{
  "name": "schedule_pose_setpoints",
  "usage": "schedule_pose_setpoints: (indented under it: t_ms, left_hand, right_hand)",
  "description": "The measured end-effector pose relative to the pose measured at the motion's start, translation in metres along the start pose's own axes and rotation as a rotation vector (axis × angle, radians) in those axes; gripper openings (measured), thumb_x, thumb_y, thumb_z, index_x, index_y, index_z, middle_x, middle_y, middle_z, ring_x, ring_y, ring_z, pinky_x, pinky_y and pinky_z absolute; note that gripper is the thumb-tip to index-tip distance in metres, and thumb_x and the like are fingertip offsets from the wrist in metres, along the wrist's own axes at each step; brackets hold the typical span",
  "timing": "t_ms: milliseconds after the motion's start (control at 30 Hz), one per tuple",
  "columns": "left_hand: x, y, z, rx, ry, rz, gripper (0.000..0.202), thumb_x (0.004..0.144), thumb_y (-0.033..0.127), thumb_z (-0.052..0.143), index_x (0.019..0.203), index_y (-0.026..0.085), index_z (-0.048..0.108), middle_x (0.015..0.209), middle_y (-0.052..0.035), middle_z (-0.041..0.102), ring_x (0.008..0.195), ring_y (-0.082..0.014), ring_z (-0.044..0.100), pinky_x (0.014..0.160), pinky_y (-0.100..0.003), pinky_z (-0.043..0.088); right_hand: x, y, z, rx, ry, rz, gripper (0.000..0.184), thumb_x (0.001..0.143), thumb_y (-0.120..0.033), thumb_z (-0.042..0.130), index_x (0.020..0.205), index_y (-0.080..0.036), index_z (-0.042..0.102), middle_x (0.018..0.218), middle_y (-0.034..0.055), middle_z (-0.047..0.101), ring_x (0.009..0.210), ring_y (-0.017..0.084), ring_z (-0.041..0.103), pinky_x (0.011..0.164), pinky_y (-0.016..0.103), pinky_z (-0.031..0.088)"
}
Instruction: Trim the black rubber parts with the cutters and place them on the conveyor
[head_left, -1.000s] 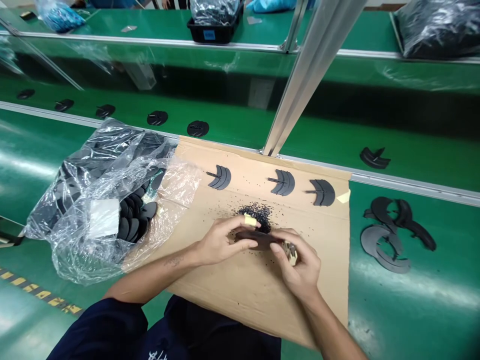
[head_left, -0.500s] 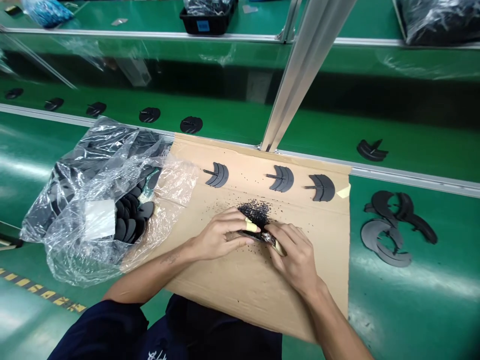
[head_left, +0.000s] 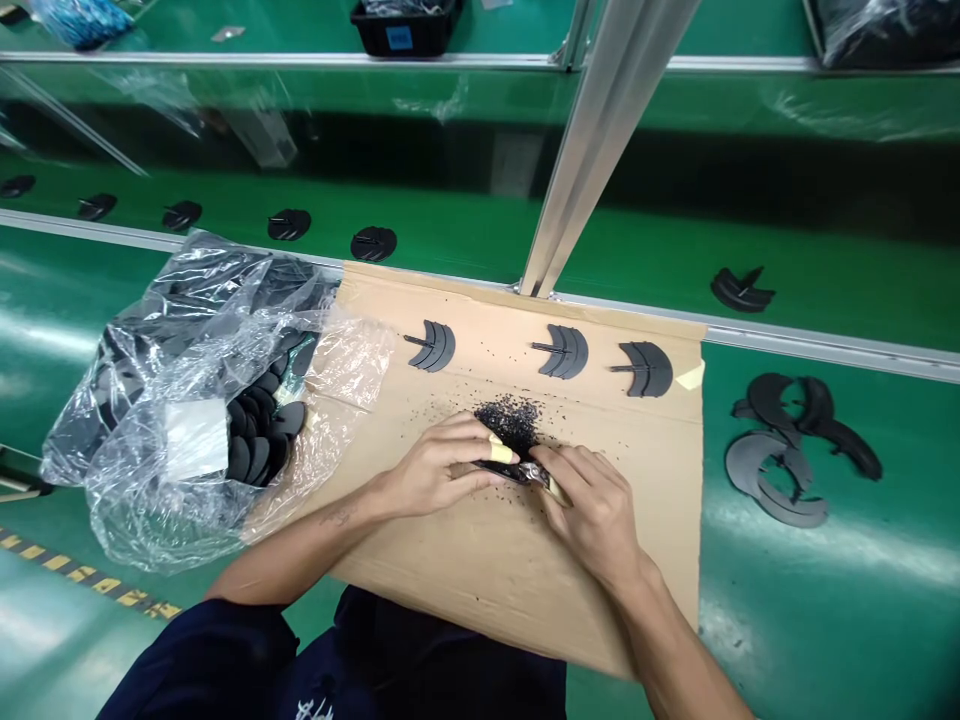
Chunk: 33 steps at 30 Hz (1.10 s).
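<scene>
"While the left hand (head_left: pixel 442 462) pinches that dark piece (head_left: pixel 511 473) over the cardboard (head_left: pixel 487 590), what's in the right hand (head_left: pixel 595 505)?"

"A metal tool (head_left: pixel 534 473), fingers curled round it. The piece looks light, stiff, maybe slick; I'd pinch its rim."

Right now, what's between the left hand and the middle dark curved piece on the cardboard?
In the head view, a pile of tiny black bits lies between the left hand and the curved piece, thinning out across the cardboard.
</scene>
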<state>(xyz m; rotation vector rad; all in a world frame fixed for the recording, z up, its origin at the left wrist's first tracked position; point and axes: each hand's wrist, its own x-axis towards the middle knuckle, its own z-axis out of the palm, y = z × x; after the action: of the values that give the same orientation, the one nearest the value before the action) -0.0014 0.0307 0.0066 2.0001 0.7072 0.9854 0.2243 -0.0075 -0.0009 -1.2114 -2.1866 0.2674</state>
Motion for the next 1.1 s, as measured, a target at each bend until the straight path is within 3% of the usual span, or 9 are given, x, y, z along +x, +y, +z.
schedule_pose_setpoints:
  t_ms: [467,700,833,967,1033,1100]
  left_hand:
    - [0.001,0.002,-0.004,0.019,-0.031,-0.013,0.023,0.092,0.023,0.069,0.114,0.016,0.07,0.091,-0.0075,0.071,0.082,-0.0173,0.062,0.074,-0.031,0.051]
    - [0.001,0.007,-0.004,0.114,-0.179,-0.016,0.03,0.092,0.015,0.062,0.122,0.019,0.068,0.096,-0.0068,0.068,0.086,-0.0175,0.06,0.076,-0.032,0.051]
    - [0.0,0.004,-0.002,0.138,-0.047,-0.056,0.027,0.093,0.018,0.064,0.119,0.019,0.069,0.097,-0.007,0.07,0.086,-0.0177,0.063,0.077,-0.032,0.053]
    - [-0.002,0.001,0.0,0.002,0.135,-0.232,0.021,0.092,0.023,0.068,0.111,0.016,0.07,0.096,-0.0062,0.073,0.085,-0.0158,0.068,0.076,-0.027,0.056]
    - [-0.004,0.0,0.003,-0.082,0.162,-0.271,0.017,0.091,0.024,0.069,0.106,0.015,0.069,0.096,-0.0066,0.074,0.087,-0.0155,0.071,0.078,-0.025,0.058]
    - [-0.006,-0.001,0.006,-0.109,0.142,-0.245,0.017,0.09,0.022,0.07,0.105,0.014,0.068,0.099,-0.0078,0.075,0.089,-0.016,0.072,0.08,-0.026,0.059]
  right_hand:
    - [-0.004,0.003,0.001,-0.149,0.019,0.01,0.027,0.089,-0.006,0.049,0.102,-0.017,0.07,0.08,0.0058,0.073,0.067,0.018,0.063,0.063,0.029,0.049]
    - [-0.003,0.003,0.002,-0.245,0.006,0.024,0.037,0.082,0.001,0.05,0.108,-0.016,0.07,0.086,0.008,0.072,0.075,0.02,0.062,0.064,0.033,0.045]
    - [-0.003,0.003,0.003,-0.146,0.013,0.09,0.034,0.086,-0.004,0.051,0.112,-0.017,0.069,0.096,0.0096,0.074,0.08,0.023,0.065,0.069,0.036,0.05]
    - [0.0,0.0,0.001,0.138,0.04,0.156,0.021,0.095,-0.023,0.06,0.115,-0.021,0.065,0.103,0.009,0.074,0.09,0.024,0.069,0.078,0.039,0.056]
    - [0.002,-0.003,0.001,0.247,0.041,0.17,0.021,0.094,-0.029,0.064,0.114,-0.021,0.064,0.099,0.0083,0.073,0.088,0.023,0.069,0.075,0.037,0.056]
    - [0.002,-0.006,0.001,0.281,0.058,0.146,0.015,0.094,-0.025,0.064,0.108,-0.021,0.064,0.09,0.007,0.072,0.081,0.021,0.068,0.07,0.034,0.054]
